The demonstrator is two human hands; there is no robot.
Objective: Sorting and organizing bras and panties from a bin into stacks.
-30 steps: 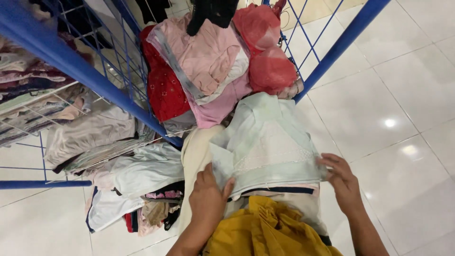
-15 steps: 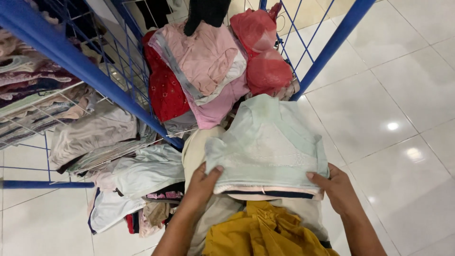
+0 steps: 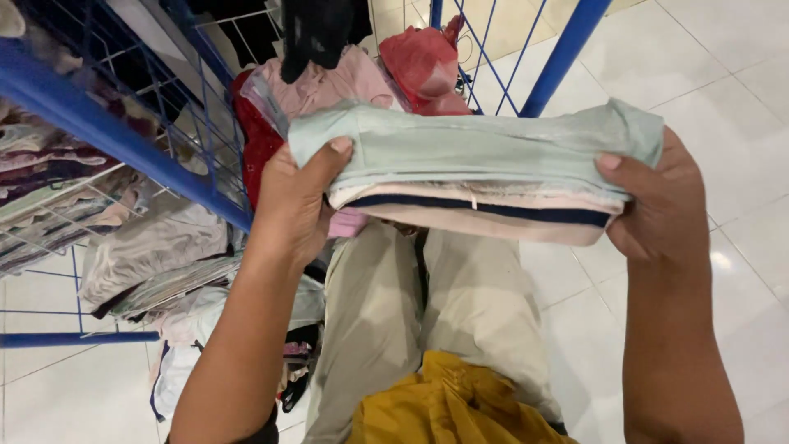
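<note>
Both my hands hold up a small stack of folded clothes (image 3: 477,168) in front of me: a pale mint green piece on top, pinkish cream pieces and a dark navy band below. My left hand (image 3: 296,197) grips the stack's left end, thumb on top. My right hand (image 3: 653,201) grips the right end the same way. Under the stack are my knees in beige trousers (image 3: 427,304), with a mustard yellow cloth (image 3: 444,407) in my lap.
A blue metal wire rack (image 3: 123,131) stands at left and behind, its shelves filled with folded clothes. Pink and red garments (image 3: 345,78) are piled ahead. More crumpled clothes (image 3: 156,247) lie low at left. White tiled floor (image 3: 723,99) spreads to the right.
The stack was lying on my lap with my hands at its near corners; I have gripped both ends and lifted it up towards the camera.
</note>
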